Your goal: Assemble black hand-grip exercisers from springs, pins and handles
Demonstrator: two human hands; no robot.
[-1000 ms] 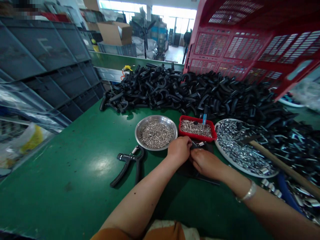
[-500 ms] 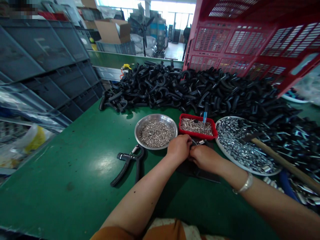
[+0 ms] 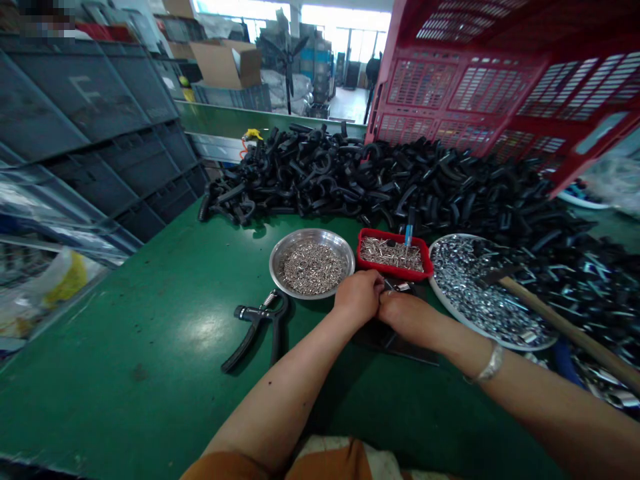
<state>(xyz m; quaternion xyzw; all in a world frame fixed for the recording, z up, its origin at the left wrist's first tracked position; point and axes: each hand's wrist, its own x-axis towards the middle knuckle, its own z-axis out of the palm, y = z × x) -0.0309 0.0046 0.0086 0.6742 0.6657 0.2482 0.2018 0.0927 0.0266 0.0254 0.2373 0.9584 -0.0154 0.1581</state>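
My left hand (image 3: 357, 293) and my right hand (image 3: 405, 312) meet over a dark mat (image 3: 413, 352), fingers closed. Between them is a black hand grip exerciser (image 3: 403, 287), mostly hidden; its silver coil spring shows just past my right fingers. What my fingertips do on it is covered. Another hand grip exerciser (image 3: 260, 319) with a spring lies on the table left of my left forearm. Just beyond my left hand stands a steel bowl (image 3: 276, 270) of small metal parts. A red tray (image 3: 395, 270) of metal pins, with a blue-handled tool (image 3: 409, 233) in it, sits beyond both hands.
Black handle parts (image 3: 340, 173) are heaped across the back. At right, a round tray (image 3: 450, 313) holds shiny metal parts, with a hammer (image 3: 550, 310) lying over it. A red crate (image 3: 425, 80) stands behind; grey bins (image 3: 85, 100) are stacked left of the green table (image 3: 150, 320).
My hands stay together at the same spot, with only a slight shift of the right hand and forearm. The other things keep their places.
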